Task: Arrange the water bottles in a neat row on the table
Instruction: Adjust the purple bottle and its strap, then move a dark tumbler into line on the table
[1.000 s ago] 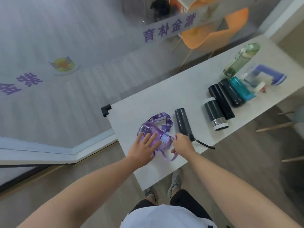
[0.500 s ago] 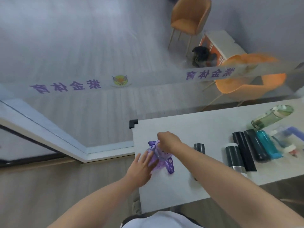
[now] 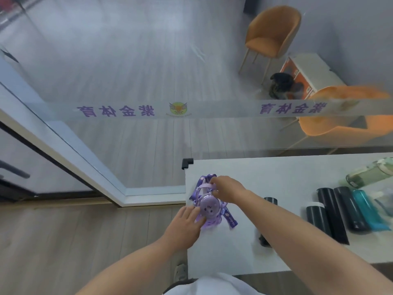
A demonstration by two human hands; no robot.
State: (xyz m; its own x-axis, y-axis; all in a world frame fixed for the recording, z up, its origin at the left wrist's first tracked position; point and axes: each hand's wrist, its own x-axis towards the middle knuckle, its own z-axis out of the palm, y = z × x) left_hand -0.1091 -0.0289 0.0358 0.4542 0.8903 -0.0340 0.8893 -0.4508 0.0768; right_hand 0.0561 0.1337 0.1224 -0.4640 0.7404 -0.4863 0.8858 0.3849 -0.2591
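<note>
A purple bottle [image 3: 208, 208] with a strap stands upright near the left end of the white table [image 3: 280, 177]. My left hand [image 3: 188, 225] presses against its near side. My right hand [image 3: 228, 188] grips its carry handle and strap from above. A black bottle [image 3: 270, 201] lies mostly hidden under my right forearm. Further right lie a short black bottle [image 3: 319, 219], two long black bottles [image 3: 332, 213], a teal bottle [image 3: 369, 211] and a green one [image 3: 370, 173].
A glass wall with a lettered frosted band [image 3: 191, 110] runs just behind the table. A black guard [image 3: 187, 163] caps the table's far left corner. Orange chairs [image 3: 274, 33] stand beyond the glass. My shoe [image 3: 180, 271] shows under the table's near edge.
The purple bottle went from lying on its side to standing upright. My right hand moved from the strap near the black bottle to the purple bottle's top. The camera swung left and up.
</note>
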